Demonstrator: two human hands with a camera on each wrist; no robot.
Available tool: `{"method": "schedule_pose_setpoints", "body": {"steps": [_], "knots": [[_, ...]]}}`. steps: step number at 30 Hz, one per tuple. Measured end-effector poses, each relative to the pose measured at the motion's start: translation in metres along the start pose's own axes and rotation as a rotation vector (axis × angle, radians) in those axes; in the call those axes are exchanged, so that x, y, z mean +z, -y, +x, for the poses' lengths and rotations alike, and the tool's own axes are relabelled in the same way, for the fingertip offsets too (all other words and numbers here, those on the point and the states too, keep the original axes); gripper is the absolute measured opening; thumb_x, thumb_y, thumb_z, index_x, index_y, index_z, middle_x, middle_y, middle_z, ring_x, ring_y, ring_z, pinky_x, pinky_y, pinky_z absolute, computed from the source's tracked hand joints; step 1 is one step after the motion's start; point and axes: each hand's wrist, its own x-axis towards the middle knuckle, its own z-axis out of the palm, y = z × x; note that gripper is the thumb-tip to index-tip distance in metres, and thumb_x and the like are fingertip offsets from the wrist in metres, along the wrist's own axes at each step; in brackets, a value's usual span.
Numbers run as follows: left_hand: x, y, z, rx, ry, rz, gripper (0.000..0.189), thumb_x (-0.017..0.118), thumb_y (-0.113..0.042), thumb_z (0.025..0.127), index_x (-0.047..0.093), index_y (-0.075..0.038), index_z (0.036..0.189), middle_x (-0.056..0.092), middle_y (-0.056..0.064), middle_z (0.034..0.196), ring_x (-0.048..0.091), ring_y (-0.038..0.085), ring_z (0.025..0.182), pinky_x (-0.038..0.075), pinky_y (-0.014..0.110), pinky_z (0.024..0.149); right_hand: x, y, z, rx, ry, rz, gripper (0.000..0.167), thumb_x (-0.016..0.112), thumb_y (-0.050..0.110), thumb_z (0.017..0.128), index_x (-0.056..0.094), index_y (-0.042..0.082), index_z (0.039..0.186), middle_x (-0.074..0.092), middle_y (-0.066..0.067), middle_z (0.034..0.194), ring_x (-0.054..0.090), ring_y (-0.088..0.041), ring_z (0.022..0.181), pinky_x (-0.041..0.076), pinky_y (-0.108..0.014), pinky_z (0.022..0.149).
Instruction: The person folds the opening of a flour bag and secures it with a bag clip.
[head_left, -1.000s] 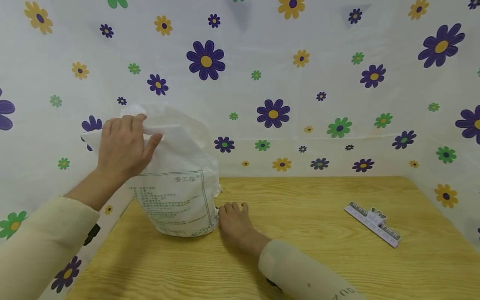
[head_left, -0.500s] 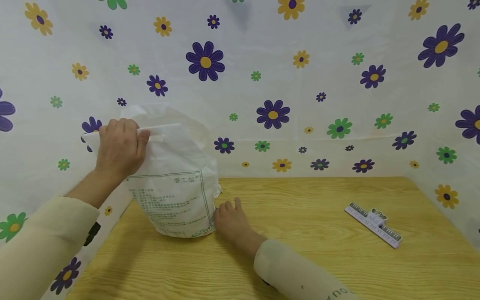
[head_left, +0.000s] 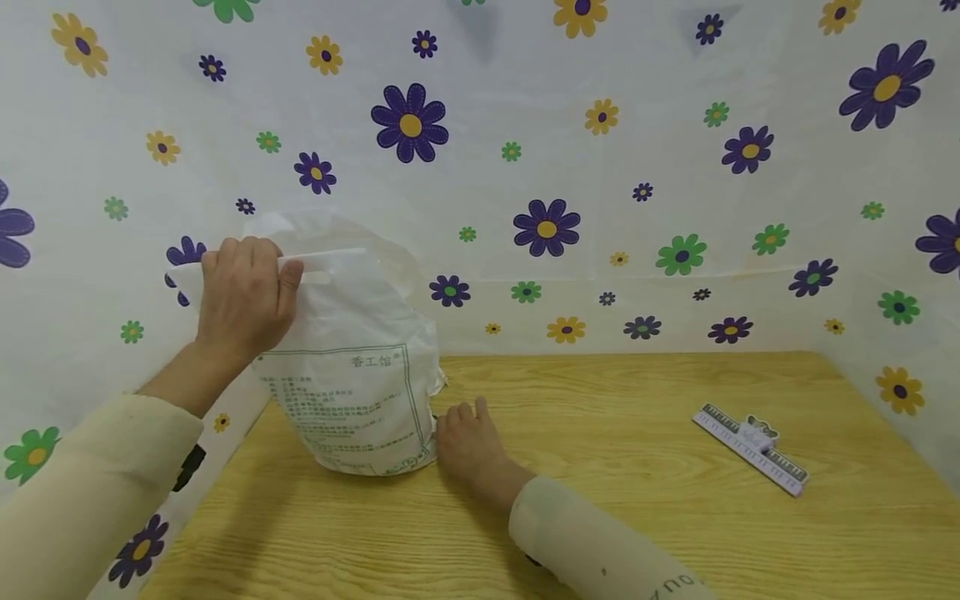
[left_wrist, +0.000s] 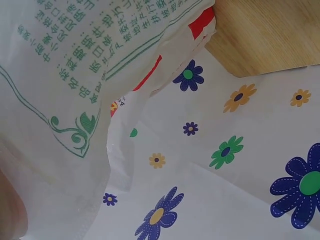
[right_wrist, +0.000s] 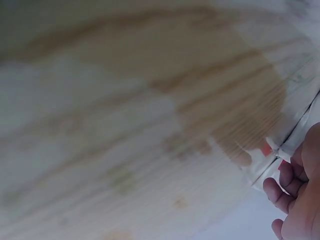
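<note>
A white flour bag (head_left: 348, 400) with green Chinese print stands on the left part of the table, its top folded over and leaning left. My left hand (head_left: 246, 296) grips that folded top edge, fingers behind it and thumb in front. Close up in the left wrist view, the bag's printed face (left_wrist: 120, 55) has a red-striped side fold. My right hand (head_left: 474, 442) is low at the bag's right bottom corner, fingers curled against it. The right wrist view shows those curled fingers (right_wrist: 277, 192) at a pinched-looking white and red fold; the thumb's contact is partly hidden.
A long clip (head_left: 750, 447) with a piano-key pattern lies on the wooden table (head_left: 600, 517) to the right. White flower-printed cloth (head_left: 480, 183) hangs behind and along both sides of the table.
My left thumb has drawn in toward the fingers on the bag's top edge. My right hand shifted slightly left, then back a little. The bag stays nearly in place.
</note>
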Motion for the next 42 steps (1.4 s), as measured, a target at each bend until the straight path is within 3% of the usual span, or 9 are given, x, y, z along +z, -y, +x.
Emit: {"method": "schedule_pose_setpoints", "body": {"steps": [5, 10, 23, 32, 42], "knots": [[0.001, -0.003, 0.003, -0.008, -0.002, -0.016, 0.063, 0.027, -0.05, 0.106, 0.045, 0.006, 0.085, 0.036, 0.016, 0.069, 0.034, 0.035, 0.068, 0.022, 0.044, 0.067, 0.001, -0.002, 0.0, -0.013, 0.001, 0.005, 0.023, 0.036, 0.031, 0.108, 0.055, 0.019, 0.103, 0.048, 0.004, 0.087, 0.047, -0.015, 0.088, 0.035, -0.041, 0.096], [0.0, -0.008, 0.004, -0.001, 0.001, -0.022, 0.058, 0.031, -0.046, 0.107, 0.045, 0.006, 0.084, 0.036, 0.016, 0.068, 0.034, 0.035, 0.066, 0.022, 0.044, 0.066, 0.002, -0.002, -0.001, -0.011, 0.009, 0.018, 0.022, 0.037, 0.029, 0.107, 0.057, 0.018, 0.106, 0.052, 0.003, 0.093, 0.05, -0.016, 0.094, 0.036, -0.044, 0.102], [0.0, -0.017, 0.008, 0.019, -0.014, -0.048, 0.063, 0.026, -0.051, 0.106, 0.046, 0.005, 0.085, 0.037, 0.016, 0.068, 0.035, 0.034, 0.067, 0.023, 0.044, 0.067, 0.001, -0.012, -0.012, -0.02, 0.004, 0.059, 0.027, 0.033, 0.031, 0.109, 0.056, 0.016, 0.108, 0.055, 0.002, 0.098, 0.053, -0.017, 0.101, 0.037, -0.046, 0.106], [0.003, -0.026, 0.009, 0.039, -0.009, -0.058, 0.067, 0.021, -0.054, 0.106, 0.046, 0.005, 0.084, 0.037, 0.014, 0.068, 0.035, 0.034, 0.066, 0.023, 0.043, 0.066, 0.007, -0.021, -0.021, -0.024, -0.032, 0.04, 0.03, 0.032, 0.034, 0.109, 0.056, 0.017, 0.104, 0.049, 0.004, 0.088, 0.051, -0.015, 0.091, 0.038, -0.045, 0.1], [0.001, -0.041, 0.013, 0.034, 0.014, -0.079, 0.049, 0.037, -0.039, 0.107, 0.047, 0.003, 0.084, 0.037, 0.014, 0.068, 0.037, 0.033, 0.067, 0.026, 0.043, 0.068, 0.01, -0.033, -0.029, -0.022, -0.046, 0.056, 0.03, 0.032, 0.033, 0.109, 0.058, 0.017, 0.108, 0.054, 0.003, 0.094, 0.054, -0.017, 0.098, 0.039, -0.047, 0.101]]}}
